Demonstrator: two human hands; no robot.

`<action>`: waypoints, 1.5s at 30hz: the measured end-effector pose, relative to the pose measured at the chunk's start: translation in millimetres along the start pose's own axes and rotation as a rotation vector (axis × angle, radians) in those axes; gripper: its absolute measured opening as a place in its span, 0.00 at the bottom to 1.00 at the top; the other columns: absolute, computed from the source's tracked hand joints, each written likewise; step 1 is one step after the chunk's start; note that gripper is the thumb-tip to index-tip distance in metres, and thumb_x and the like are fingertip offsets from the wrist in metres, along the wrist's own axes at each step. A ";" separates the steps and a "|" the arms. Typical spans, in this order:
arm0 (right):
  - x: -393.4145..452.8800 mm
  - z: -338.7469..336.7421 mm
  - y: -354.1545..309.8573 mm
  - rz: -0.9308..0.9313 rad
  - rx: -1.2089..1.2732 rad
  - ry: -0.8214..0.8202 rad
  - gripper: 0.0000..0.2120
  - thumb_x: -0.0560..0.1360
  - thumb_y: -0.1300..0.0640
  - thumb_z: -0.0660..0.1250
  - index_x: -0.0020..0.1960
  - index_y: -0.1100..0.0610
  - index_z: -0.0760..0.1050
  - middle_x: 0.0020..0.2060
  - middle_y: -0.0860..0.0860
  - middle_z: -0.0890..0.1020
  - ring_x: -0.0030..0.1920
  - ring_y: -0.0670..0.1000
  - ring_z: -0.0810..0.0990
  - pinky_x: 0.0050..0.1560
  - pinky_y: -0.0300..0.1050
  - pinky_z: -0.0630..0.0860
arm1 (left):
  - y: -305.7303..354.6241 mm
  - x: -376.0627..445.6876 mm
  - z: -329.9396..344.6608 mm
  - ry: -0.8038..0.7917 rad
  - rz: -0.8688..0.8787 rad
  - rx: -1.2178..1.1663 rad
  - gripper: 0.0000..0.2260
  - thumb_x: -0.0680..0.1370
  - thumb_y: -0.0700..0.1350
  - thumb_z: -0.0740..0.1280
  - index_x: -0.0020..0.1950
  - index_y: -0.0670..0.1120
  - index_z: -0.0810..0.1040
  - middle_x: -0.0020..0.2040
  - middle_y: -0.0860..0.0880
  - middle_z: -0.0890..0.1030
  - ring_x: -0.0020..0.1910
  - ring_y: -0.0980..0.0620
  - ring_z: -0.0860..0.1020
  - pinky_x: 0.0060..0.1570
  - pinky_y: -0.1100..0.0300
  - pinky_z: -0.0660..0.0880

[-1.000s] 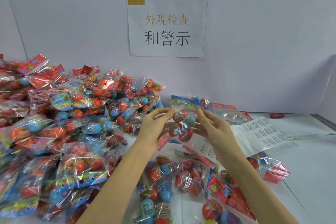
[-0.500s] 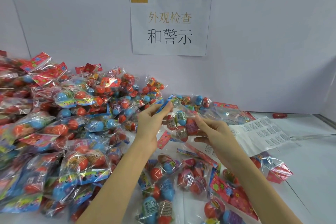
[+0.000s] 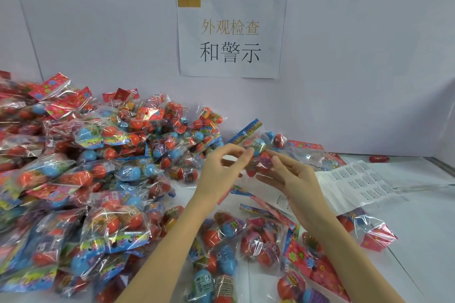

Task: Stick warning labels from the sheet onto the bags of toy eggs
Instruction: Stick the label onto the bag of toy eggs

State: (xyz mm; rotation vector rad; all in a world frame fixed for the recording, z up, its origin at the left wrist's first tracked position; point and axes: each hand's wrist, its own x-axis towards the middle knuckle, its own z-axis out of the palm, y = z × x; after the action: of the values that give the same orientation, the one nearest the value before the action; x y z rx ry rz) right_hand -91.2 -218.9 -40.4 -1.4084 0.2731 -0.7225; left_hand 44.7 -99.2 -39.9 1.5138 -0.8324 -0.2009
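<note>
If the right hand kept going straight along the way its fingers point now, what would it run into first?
The right hand points up and to the left, so it would probably meet the held bag of toy eggs first, then the left hand holding its other side. Depth is unclear; its fingertips may touch the bag already.
</note>
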 end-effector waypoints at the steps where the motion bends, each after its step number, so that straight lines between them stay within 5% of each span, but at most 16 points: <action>1: -1.1 1.0 -0.2 -0.034 -0.072 -0.019 0.14 0.86 0.58 0.63 0.68 0.55 0.81 0.57 0.50 0.88 0.57 0.52 0.87 0.58 0.45 0.83 | 0.1 -2.4 5.1 -0.038 -0.020 0.001 0.14 0.78 0.59 0.74 0.54 0.50 0.83 0.50 0.52 0.85 0.48 0.54 0.85 0.50 0.55 0.83; 5: -5.4 5.0 -0.9 -0.183 -0.345 -0.066 0.15 0.85 0.54 0.64 0.70 0.47 0.79 0.61 0.44 0.85 0.60 0.44 0.84 0.60 0.44 0.81 | 1.2 -6.9 15.0 -0.079 -0.130 -0.089 0.24 0.74 0.62 0.75 0.63 0.49 0.77 0.59 0.50 0.83 0.56 0.53 0.85 0.60 0.53 0.82; 8: -4.5 4.1 -0.2 -0.245 -0.411 -0.018 0.13 0.84 0.60 0.67 0.64 0.48 0.83 0.60 0.47 0.83 0.58 0.46 0.83 0.59 0.49 0.82 | 5.9 -2.4 10.9 -0.063 -0.250 -0.425 0.14 0.84 0.45 0.68 0.65 0.38 0.78 0.60 0.36 0.83 0.56 0.44 0.85 0.63 0.46 0.81; 11: -3.4 1.6 0.1 -0.344 -0.557 0.026 0.13 0.80 0.62 0.73 0.60 0.47 0.84 0.57 0.46 0.81 0.54 0.45 0.83 0.54 0.41 0.81 | 11.6 -0.3 5.5 -0.085 -0.325 -0.658 0.13 0.86 0.37 0.60 0.66 0.33 0.78 0.53 0.36 0.84 0.50 0.42 0.85 0.57 0.45 0.83; 15: -1.8 1.0 4.4 -0.448 -0.711 0.002 0.14 0.77 0.61 0.77 0.59 0.47 0.82 0.56 0.45 0.78 0.52 0.46 0.81 0.48 0.34 0.77 | 13.6 -1.6 5.9 -0.073 -0.387 -0.666 0.16 0.87 0.39 0.58 0.69 0.32 0.75 0.57 0.34 0.81 0.58 0.33 0.79 0.59 0.43 0.80; 22: -0.3 2.3 5.9 -0.363 -0.638 0.085 0.05 0.80 0.59 0.73 0.54 0.51 0.81 0.52 0.46 0.81 0.51 0.43 0.83 0.52 0.37 0.80 | 14.9 -4.1 9.3 -0.137 -0.349 -0.742 0.21 0.88 0.50 0.59 0.67 0.34 0.79 0.59 0.38 0.82 0.56 0.44 0.81 0.68 0.44 0.77; 27: -6.4 7.0 -2.5 -0.178 -0.293 -0.023 0.16 0.80 0.41 0.68 0.61 0.49 0.80 0.54 0.45 0.87 0.55 0.46 0.86 0.58 0.42 0.82 | 14.6 -3.6 6.5 -0.122 -0.182 -0.535 0.12 0.82 0.42 0.67 0.66 0.42 0.78 0.60 0.40 0.85 0.58 0.46 0.84 0.60 0.56 0.80; 30: -7.5 8.7 -1.5 -0.117 -0.288 -0.067 0.14 0.80 0.48 0.71 0.63 0.49 0.78 0.53 0.45 0.87 0.54 0.48 0.87 0.59 0.44 0.83 | 11.4 -6.0 6.1 -0.172 -0.181 -0.412 0.27 0.75 0.48 0.77 0.72 0.53 0.73 0.56 0.45 0.87 0.56 0.48 0.85 0.60 0.56 0.81; 35: -8.0 8.5 -2.6 -0.009 -0.123 -0.147 0.13 0.87 0.57 0.61 0.70 0.56 0.74 0.54 0.53 0.88 0.54 0.53 0.88 0.56 0.44 0.83 | 7.1 -5.3 4.9 0.034 -0.084 -0.350 0.16 0.80 0.46 0.75 0.65 0.60 0.76 0.47 0.52 0.86 0.48 0.52 0.86 0.48 0.63 0.81; 39: -5.3 5.2 -1.8 -0.249 -0.424 0.018 0.14 0.86 0.61 0.61 0.70 0.53 0.74 0.55 0.49 0.86 0.55 0.47 0.85 0.57 0.41 0.82 | 4.0 -1.2 -8.1 0.224 0.123 -0.038 0.07 0.84 0.43 0.68 0.56 0.56 0.76 0.53 0.51 0.80 0.50 0.51 0.80 0.49 0.58 0.80; 41: -3.8 -1.0 -3.9 -0.426 -0.658 0.157 0.16 0.84 0.66 0.63 0.67 0.53 0.76 0.56 0.46 0.84 0.57 0.45 0.82 0.59 0.35 0.77 | 2.1 1.4 -12.2 0.260 0.155 0.119 0.12 0.84 0.36 0.65 0.49 0.52 0.81 0.53 0.48 0.78 0.51 0.49 0.78 0.54 0.54 0.78; 45: -0.1 -16.8 -6.0 -0.372 -1.081 0.265 0.21 0.76 0.66 0.67 0.67 0.51 0.77 0.61 0.49 0.81 0.63 0.54 0.76 0.67 0.47 0.65 | 4.7 -3.1 -8.2 0.302 0.079 0.214 0.19 0.82 0.30 0.61 0.44 0.48 0.87 0.57 0.41 0.77 0.52 0.60 0.74 0.50 0.76 0.70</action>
State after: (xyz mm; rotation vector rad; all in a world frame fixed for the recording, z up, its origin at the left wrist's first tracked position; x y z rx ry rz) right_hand -102.8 -232.2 -37.6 -2.4257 0.6853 -1.1501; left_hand 45.5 -90.4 -35.4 1.6563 -0.6845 0.1786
